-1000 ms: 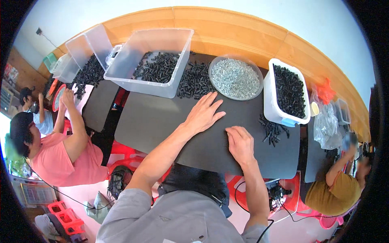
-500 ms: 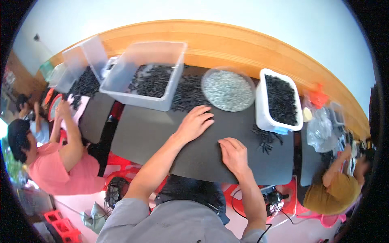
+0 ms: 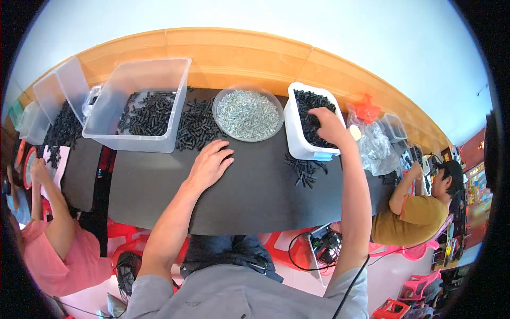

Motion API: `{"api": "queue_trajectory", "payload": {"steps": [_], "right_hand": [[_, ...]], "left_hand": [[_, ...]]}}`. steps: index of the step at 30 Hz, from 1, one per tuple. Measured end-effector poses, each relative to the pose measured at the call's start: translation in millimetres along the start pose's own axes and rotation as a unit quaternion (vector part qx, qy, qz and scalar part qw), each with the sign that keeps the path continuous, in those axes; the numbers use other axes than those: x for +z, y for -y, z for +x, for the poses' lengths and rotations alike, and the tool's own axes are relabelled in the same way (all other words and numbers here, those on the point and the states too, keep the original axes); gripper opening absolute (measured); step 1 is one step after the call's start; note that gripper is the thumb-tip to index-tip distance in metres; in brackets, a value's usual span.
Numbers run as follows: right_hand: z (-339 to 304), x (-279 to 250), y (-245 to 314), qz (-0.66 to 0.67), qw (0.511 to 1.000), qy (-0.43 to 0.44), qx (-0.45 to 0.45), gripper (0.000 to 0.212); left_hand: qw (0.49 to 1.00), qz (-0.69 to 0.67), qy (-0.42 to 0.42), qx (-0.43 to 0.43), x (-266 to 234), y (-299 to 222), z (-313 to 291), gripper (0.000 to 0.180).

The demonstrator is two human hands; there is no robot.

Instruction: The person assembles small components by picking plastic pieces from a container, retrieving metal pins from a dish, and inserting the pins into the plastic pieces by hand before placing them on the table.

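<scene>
My left hand (image 3: 209, 166) lies flat on the dark grey table, its fingers spread and nothing in them. Just beyond its fingertips is a loose heap of short black tubular pieces (image 3: 199, 125). My right hand (image 3: 330, 126) reaches over a white tub (image 3: 294, 135) at the right, thumb and fingers apart, fingertips at the black pieces (image 3: 313, 101) that fill it. I see nothing held in it. Between the hands, further back, a round clear dish (image 3: 220, 123) holds many small silvery metal pieces (image 3: 249, 114).
A large clear bin (image 3: 133, 142) with black pieces stands at the back left. More black pieces (image 3: 305, 171) lie in front of the white tub. Clear plastic bags (image 3: 377, 146) sit to its right. One person (image 3: 64, 250) works at the left, another (image 3: 414, 212) at the right.
My right hand has moved from above the table's front part up and right into the white tub. The left hand stays on the table. The whole view has swung to the right.
</scene>
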State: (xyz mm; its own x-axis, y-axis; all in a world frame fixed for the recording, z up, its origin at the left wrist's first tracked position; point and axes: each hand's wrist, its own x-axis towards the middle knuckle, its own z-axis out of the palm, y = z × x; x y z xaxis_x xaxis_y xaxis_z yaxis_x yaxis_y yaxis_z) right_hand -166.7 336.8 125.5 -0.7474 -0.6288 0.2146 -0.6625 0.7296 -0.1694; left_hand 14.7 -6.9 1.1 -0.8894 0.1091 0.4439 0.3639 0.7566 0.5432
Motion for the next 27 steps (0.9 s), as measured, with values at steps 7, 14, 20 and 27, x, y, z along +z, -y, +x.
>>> {"api": "queue_trajectory", "payload": {"steps": [7,14,20,27], "right_hand": [[36.9,58.1,-17.9,0.009,0.997,0.065,0.042,0.073],[37.3,55.4,-1.9,-0.047,0.988,0.099,0.112,0.049],[37.6,61.8,-5.4,0.0,0.987,0.083,0.138,0.056],[40.5,53.6,-4.2,0.042,0.972,-0.008,0.232,0.031]], "left_hand": [[1.0,0.009,-0.005,-0.024,-4.3,0.6,-8.3,0.026],[0.999,-0.001,0.005,-0.034,-4.6,-0.7,-5.4,0.026],[0.999,0.0,0.012,-0.032,-2.8,-1.3,-3.1,0.029],[0.999,0.002,0.023,-0.032,-4.2,-0.5,-6.7,0.028]]}}
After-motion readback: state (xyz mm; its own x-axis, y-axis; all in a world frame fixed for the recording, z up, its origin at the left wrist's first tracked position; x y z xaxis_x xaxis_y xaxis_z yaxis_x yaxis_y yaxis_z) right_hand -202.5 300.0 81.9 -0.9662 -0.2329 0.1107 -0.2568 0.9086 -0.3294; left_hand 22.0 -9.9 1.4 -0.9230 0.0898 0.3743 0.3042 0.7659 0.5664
